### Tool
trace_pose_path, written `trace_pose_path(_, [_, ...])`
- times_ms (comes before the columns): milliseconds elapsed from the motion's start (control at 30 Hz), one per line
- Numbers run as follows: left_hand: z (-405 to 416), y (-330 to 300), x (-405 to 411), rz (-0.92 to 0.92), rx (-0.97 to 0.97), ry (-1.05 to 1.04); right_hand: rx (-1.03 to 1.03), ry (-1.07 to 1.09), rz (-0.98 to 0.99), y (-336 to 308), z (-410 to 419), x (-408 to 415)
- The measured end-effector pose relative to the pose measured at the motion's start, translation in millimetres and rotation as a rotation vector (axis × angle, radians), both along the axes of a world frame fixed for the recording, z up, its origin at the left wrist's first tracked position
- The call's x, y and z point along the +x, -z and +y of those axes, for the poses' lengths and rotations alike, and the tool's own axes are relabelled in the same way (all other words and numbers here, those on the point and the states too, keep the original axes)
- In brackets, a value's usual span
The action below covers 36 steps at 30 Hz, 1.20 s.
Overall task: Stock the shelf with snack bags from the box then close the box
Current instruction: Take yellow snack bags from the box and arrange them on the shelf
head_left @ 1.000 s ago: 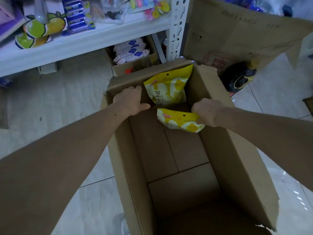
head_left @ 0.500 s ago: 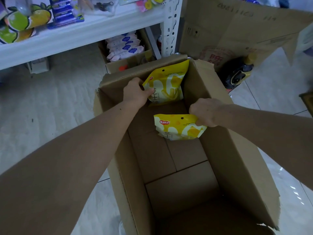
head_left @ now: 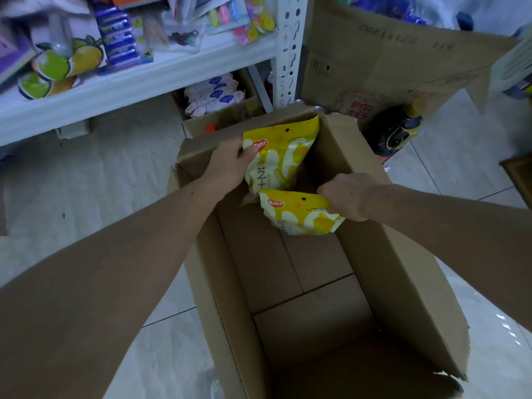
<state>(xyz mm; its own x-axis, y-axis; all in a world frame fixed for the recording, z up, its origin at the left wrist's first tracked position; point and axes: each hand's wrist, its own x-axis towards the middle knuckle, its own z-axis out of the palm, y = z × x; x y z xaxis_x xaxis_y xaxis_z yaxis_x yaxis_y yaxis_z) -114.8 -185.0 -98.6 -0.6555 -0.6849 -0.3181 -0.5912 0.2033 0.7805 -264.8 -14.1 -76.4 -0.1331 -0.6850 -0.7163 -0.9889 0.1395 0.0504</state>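
Both hands are down in the open cardboard box [head_left: 403, 283] on the floor, and each already holds a yellow snack bag. The left hand [head_left: 227, 165] pinches the upper bag [head_left: 280, 156] at its top left corner, thumb on the printed face; that bag stands nearly upright against the far wall of the box, its long axis running from about 1 o'clock down to 7. The right hand [head_left: 348, 195] is curled over the top right edge of the lower bag [head_left: 299, 214], which lies flatter, its long axis closer to 10-to-4, just in front of and partly overlapping the first. Apart from these two, I can see only bare cardboard on the box bottom.

The white shelf [head_left: 138, 82] lies at roughly 10 to 11 o'clock from the hands, higher than the box rim and well apart from it, already crowded with packets. The left arm is the nearer one to it, so I'd expect that bag to go up first. Both forearms reach out almost straight, wrists bent downward into the box.
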Motion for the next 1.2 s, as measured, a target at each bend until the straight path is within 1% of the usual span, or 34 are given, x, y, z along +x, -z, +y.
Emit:
trace_pose_path(100, [-2.6, -33.2, 3.7, 0.077, 0.056, 0.004, -0.067, 0.033, -0.017, -28.8, -5.0, -0.9])
trace_pose_path(200, [-6.5, -72.8, 7.4, 0.119, 0.019, 0.015, -0.164, 0.128, -0.064, -69.2, -10.8, -5.2])
trace_pose_path(300, [-9.3, -123.3, 13.1, 0.145, -0.021, -0.002, -0.27, 0.208, -0.069, -116.7, -15.8, -11.3])
trace_pose_path(333, [-9.9, -141.5, 15.6, 0.155, -0.023, -0.014, -0.305, 0.265, -0.104, -134.8, -17.8, -12.7])
trace_pose_path(433, [-10.7, -201.3, 23.0, 0.23, -0.016, -0.036, -0.453, 0.471, -0.286, -191.5, -24.0, -13.5])
trace_pose_path(533, [-9.5, -255.4, 33.2, 0.28, -0.018, -0.068, -0.61, 0.588, -0.398, -248.9, -24.5, -8.8])
trace_pose_path(600, [-7.3, -292.3, 40.8, 0.316, -0.014, -0.122, -0.689, 0.622, -0.451, -286.1, -25.8, -3.5])
trace_pose_path(767, [6.3, -391.9, 56.4, 0.374, -0.022, -0.219, -0.796, 0.654, -0.521, -373.3, -33.0, 7.3])
trace_pose_path(833, [9.3, -430.5, 62.9, 0.429, 0.033, -0.239, -0.859, 0.67, -0.578, -407.7, -34.6, 12.7])
trace_pose_path(900, [10.7, -466.5, 71.8, 0.47, 0.066, -0.227, -0.887, 0.668, -0.58, -443.2, -36.0, 19.9])
trace_pose_path(1000, [10.0, -515.5, 82.2, 0.519, 0.004, -0.217, -0.932, 0.718, -0.602, -492.7, -37.9, 32.8])
trace_pose_path(1100, [9.5, -559.3, 91.9, 0.578, -0.028, -0.256, -0.983, 0.739, -0.631, -533.9, -38.2, 44.4])
trace_pose_path(1200, [6.2, -596.3, 104.7, 0.626, 0.009, -0.287, -1.043, 0.855, -0.807, -566.1, -35.5, 57.5])
